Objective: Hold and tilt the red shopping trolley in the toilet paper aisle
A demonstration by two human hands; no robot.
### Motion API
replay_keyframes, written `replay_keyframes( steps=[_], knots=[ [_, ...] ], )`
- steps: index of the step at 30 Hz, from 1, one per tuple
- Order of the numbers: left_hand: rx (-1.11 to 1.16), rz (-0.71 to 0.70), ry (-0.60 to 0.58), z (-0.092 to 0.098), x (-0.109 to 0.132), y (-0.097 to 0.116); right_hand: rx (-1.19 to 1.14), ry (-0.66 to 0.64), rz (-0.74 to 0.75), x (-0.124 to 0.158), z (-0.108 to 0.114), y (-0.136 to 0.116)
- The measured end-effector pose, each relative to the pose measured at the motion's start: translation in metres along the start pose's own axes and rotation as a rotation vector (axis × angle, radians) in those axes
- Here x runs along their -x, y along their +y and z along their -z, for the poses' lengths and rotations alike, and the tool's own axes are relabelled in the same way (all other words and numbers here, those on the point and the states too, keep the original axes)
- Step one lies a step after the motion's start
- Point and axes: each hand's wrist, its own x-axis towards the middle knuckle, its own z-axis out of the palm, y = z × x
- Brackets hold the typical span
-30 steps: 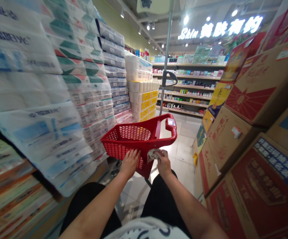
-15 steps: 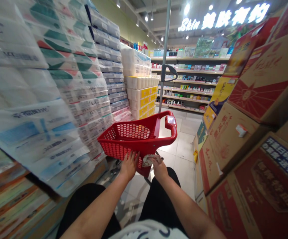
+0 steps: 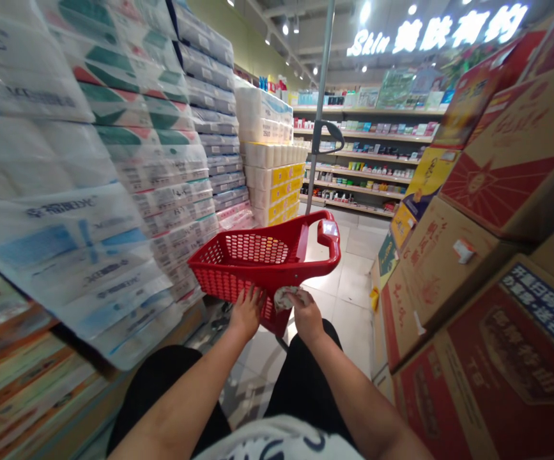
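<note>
A red plastic shopping cart (image 3: 238, 273) with a perforated basket stands in front of my knees, its looped handle pointing right. My left hand (image 3: 248, 311) rests on the lower side of the basket, fingers spread against the lattice. A crumpled, pale patterned cloth (image 3: 284, 298) is pinched in my right hand (image 3: 307, 313), against the cart's red side below the handle. My right fingertips are partly hidden by the cloth. The inside of the basket shows only in part.
Stacked tissue packs (image 3: 152, 134) rise close on the left. Cardboard cartons (image 3: 453, 255) line the right side. A grey pole (image 3: 322, 76) with a dark handle stands behind the cart. Farther back are stocked shelves (image 3: 367, 137) beyond a tiled floor (image 3: 353, 281).
My right hand and the cloth have moved slightly up along the cart's side, and the cloth looks more bunched. My left hand stays on the basket, slightly higher.
</note>
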Motion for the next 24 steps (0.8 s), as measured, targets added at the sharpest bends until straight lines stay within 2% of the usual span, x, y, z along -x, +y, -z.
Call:
replay_keyframes(
  steps=[6, 10, 20, 24],
  knots=[
    [-0.036, -0.039, 0.055, -0.005, 0.0, 0.001, 0.034, -0.055, -0.049, -0.004, -0.002, -0.003],
    [-0.014, -0.078, 0.086, -0.006, -0.003, 0.001, 0.017, 0.033, -0.03, -0.007, 0.0, -0.006],
    [0.019, -0.092, 0.08, -0.002, -0.004, -0.005, -0.035, 0.04, -0.013, -0.005, -0.008, -0.004],
    [0.022, -0.071, 0.073, -0.005, -0.003, -0.007, -0.042, 0.012, -0.056, -0.001, -0.018, -0.004]
  ],
)
